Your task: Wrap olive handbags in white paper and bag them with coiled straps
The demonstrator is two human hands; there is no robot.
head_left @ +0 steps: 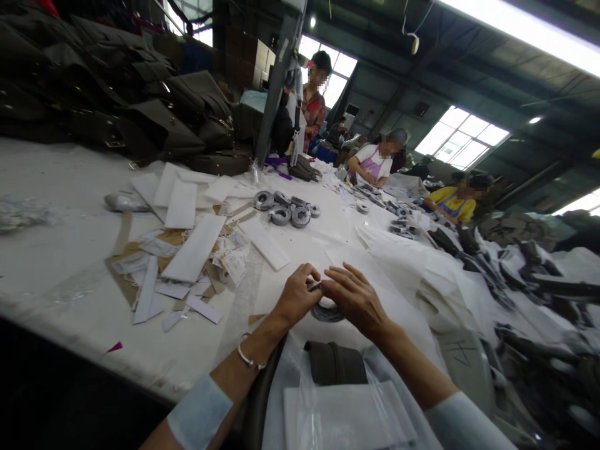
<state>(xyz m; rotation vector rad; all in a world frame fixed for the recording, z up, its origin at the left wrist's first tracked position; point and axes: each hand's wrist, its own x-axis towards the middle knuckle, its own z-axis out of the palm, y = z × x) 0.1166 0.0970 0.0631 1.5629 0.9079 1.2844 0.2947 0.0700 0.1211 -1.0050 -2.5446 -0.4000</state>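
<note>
A coiled dark strap (328, 312) with a pale wrapping stands between my two hands, just beyond the bag in front of me. My left hand (297, 295) is closed, its thumb and fingers pinching the coil's upper left side. From the other side my right hand (356, 300) grips the coil, its fingers long and reaching over the top; the thumb is hidden. Nearer to me lies a dark olive bag in clear plastic, showing a dark flap (336, 364) and a white sheet (347, 415).
More coiled straps (280, 215) lie beyond my hands. White boards (194, 250) and paper tags pile up at left on the white table (70, 262). Dark bags (164, 119) are heaped behind. Wrapped bags (515, 275) fill the right. Several people work farther off.
</note>
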